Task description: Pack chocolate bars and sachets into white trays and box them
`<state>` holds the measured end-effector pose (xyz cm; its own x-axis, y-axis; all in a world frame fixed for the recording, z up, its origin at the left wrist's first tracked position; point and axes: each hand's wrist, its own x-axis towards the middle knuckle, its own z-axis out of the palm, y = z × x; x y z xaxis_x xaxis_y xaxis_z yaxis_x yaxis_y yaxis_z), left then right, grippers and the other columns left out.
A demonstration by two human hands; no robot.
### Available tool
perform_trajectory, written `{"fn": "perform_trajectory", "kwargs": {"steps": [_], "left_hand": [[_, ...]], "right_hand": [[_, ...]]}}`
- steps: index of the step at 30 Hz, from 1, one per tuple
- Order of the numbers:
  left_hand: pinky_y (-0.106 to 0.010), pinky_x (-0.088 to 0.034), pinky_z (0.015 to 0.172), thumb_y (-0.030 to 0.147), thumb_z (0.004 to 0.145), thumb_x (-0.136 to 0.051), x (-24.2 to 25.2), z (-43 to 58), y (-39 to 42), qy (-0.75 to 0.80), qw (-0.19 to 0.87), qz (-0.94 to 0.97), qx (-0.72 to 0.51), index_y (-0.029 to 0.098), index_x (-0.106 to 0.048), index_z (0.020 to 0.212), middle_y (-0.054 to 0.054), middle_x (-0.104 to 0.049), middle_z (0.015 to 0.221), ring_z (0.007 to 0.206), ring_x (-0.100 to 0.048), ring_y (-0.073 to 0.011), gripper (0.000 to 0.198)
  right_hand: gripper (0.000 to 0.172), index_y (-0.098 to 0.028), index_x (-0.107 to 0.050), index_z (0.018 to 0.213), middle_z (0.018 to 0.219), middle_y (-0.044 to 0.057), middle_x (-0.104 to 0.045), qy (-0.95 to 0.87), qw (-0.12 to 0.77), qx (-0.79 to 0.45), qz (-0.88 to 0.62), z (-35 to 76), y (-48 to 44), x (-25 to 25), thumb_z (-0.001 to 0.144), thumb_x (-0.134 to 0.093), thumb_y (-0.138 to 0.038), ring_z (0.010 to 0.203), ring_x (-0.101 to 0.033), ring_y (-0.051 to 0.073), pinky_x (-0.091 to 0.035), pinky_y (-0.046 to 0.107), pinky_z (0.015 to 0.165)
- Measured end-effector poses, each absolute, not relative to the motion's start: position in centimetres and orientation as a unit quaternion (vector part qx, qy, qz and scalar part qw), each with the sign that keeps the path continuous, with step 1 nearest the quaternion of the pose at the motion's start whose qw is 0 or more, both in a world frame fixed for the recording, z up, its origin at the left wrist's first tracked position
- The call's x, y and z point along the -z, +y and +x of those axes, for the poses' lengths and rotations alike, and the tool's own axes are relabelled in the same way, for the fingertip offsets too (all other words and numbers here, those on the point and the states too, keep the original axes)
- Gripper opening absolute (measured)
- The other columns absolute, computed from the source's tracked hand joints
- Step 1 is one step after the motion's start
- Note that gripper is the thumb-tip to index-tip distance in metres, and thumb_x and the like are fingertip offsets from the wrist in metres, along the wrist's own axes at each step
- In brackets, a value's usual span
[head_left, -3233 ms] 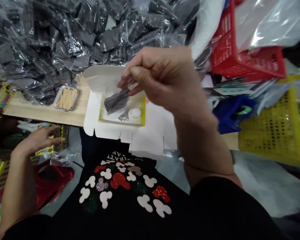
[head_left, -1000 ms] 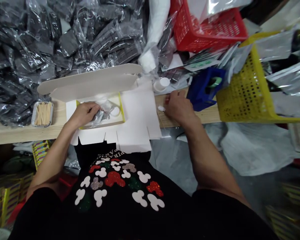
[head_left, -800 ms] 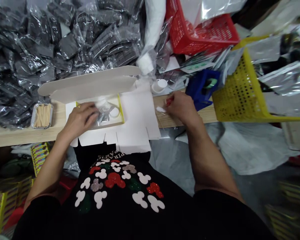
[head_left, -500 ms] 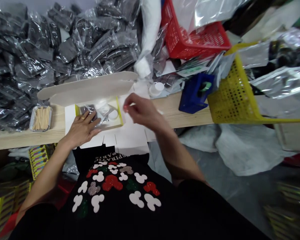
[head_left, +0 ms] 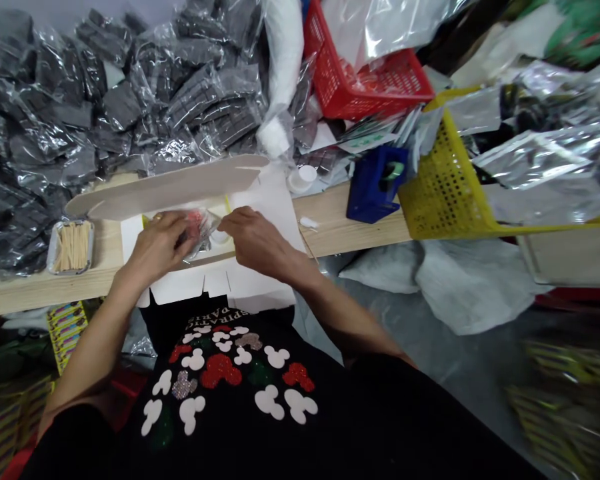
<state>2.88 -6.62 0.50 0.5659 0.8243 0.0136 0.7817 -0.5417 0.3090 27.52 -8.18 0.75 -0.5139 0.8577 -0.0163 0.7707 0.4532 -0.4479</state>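
An open white box lies on the wooden table, its long flap raised at the back. Over its left part is my left hand, fingers curled round a clear plastic bag with something reddish at its top. My right hand is closed at the box's right part, fingertips pinched at the bag's right side; what they grip is too small to tell. A round white item shows in the box between the hands.
Wooden sticks fill a small tray at the left. Grey packets are heaped behind. Rightward are a white round container, a blue tape dispenser, a red basket and a yellow basket.
My left hand has risen from lying spread over the box and now grips the bag. My right hand has moved left to the bag. The view has shifted slightly.
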Motion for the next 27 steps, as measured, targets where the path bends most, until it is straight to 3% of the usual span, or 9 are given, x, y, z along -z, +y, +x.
{"fn": "perform_trajectory", "kwargs": {"steps": [2, 4, 8, 11, 14, 17, 20, 24, 27], "left_hand": [[-0.05, -0.057, 0.101, 0.037, 0.1, -0.063, -0.4, 4.3, -5.4, 0.465, 0.126, 0.876, -0.016, 0.021, -0.075, 0.127, -0.016, -0.073, 0.14, 0.125, -0.069, -0.0372, 0.034], [-0.047, -0.057, 0.092, 0.031, 0.099, -0.06, 0.2, 5.2, -4.4, 0.499, 0.128, 0.857, 0.017, 0.02, -0.076, 0.122, -0.015, -0.079, 0.128, 0.112, -0.074, -0.0364, 0.03], [-0.038, -0.056, 0.083, 0.036, 0.107, -0.047, 1.9, 4.7, -3.0, 0.587, 0.19, 0.775, -0.136, 0.018, -0.075, 0.119, -0.01, -0.081, 0.093, 0.084, -0.074, -0.0261, 0.035], [-0.031, -0.055, 0.079, 0.042, 0.109, -0.046, 2.7, 3.8, -2.6, 0.595, 0.243, 0.733, -0.224, 0.019, -0.073, 0.111, -0.007, -0.079, 0.086, 0.08, -0.07, -0.021, 0.036], [-0.032, -0.057, 0.081, 0.042, 0.109, -0.043, 2.7, 3.6, -2.8, 0.594, 0.245, 0.728, -0.237, 0.018, -0.074, 0.115, -0.008, -0.079, 0.091, 0.084, -0.071, -0.0211, 0.039], [-0.036, -0.059, 0.091, 0.039, 0.104, -0.049, 1.6, 3.7, -3.7, 0.525, 0.26, 0.789, -0.187, 0.015, -0.068, 0.14, -0.012, -0.081, 0.117, 0.097, -0.074, -0.0244, 0.047], [-0.04, -0.058, 0.104, 0.033, 0.1, -0.05, 0.1, 2.9, -5.0, 0.448, 0.262, 0.844, -0.139, 0.013, -0.059, 0.154, -0.015, -0.074, 0.14, 0.118, -0.073, -0.0277, 0.059], [-0.046, -0.058, 0.105, 0.026, 0.104, -0.04, -1.2, 0.4, -6.9, 0.514, 0.154, 0.826, -0.171, 0.017, -0.067, 0.144, -0.013, -0.077, 0.131, 0.117, -0.074, -0.0284, 0.049], [-0.058, -0.055, 0.111, 0.034, 0.105, -0.049, -1.1, -1.2, -8.8, 0.526, 0.102, 0.836, -0.115, 0.02, -0.074, 0.134, -0.014, -0.077, 0.132, 0.128, -0.071, -0.0366, 0.04]], "right_hand": [[0.046, -0.01, -0.072, 0.117, 0.13, 0.021, -0.073, -0.853, 0.077, -0.191, -0.48, 27.1, -8.6, -0.3, 0.086, -0.043, 0.008, 0.131, -0.057, 0.039, -0.053, 0.053, 0.1], [0.046, -0.009, -0.072, 0.117, 0.132, 0.023, -0.071, -0.855, 0.079, -0.187, -0.477, 27.0, -8.7, 0.5, 0.087, -0.042, 0.008, 0.138, -0.052, 0.04, -0.053, 0.054, 0.1], [0.043, -0.012, -0.073, 0.114, 0.122, 0.021, -0.074, -0.867, 0.092, -0.199, -0.447, 27.8, -8.7, 1.7, 0.089, -0.044, 0.007, 0.146, -0.046, 0.037, -0.052, 0.05, 0.102], [0.053, -0.01, -0.069, 0.132, 0.127, 0.02, -0.073, -0.866, 0.094, -0.188, -0.453, 28.0, -8.8, 2.0, 0.089, -0.044, 0.008, 0.147, -0.044, 0.037, -0.05, 0.049, 0.103], [0.059, -0.01, -0.071, 0.135, 0.127, 0.02, -0.074, -0.873, 0.087, -0.183, -0.443, 27.8, -8.6, 2.0, 0.084, -0.047, 0.009, 0.143, -0.047, 0.038, -0.047, 0.053, 0.107], [0.052, -0.011, -0.079, 0.119, 0.114, 0.018, -0.076, -0.88, 0.089, -0.198, -0.422, 27.9, -8.3, 1.9, 0.081, -0.048, 0.009, 0.135, -0.053, 0.036, -0.044, 0.055, 0.114], [0.053, -0.013, -0.079, 0.117, 0.118, 0.017, -0.076, -0.873, 0.13, -0.212, -0.42, 28.6, -8.2, 1.5, 0.083, -0.045, 0.008, 0.131, -0.058, 0.032, -0.047, 0.052, 0.115], [0.053, -0.014, -0.076, 0.126, 0.132, 0.015, -0.074, -0.837, 0.208, -0.226, -0.453, 30.0, -9.0, 1.1, 0.09, -0.043, 0.005, 0.129, -0.063, 0.029, -0.053, 0.048, 0.112], [0.05, -0.014, -0.076, 0.126, 0.129, 0.015, -0.076, -0.829, 0.213, -0.219, -0.468, 30.6, -9.9, 1.0, 0.092, -0.044, 0.004, 0.125, -0.066, 0.03, -0.056, 0.047, 0.105]]}}
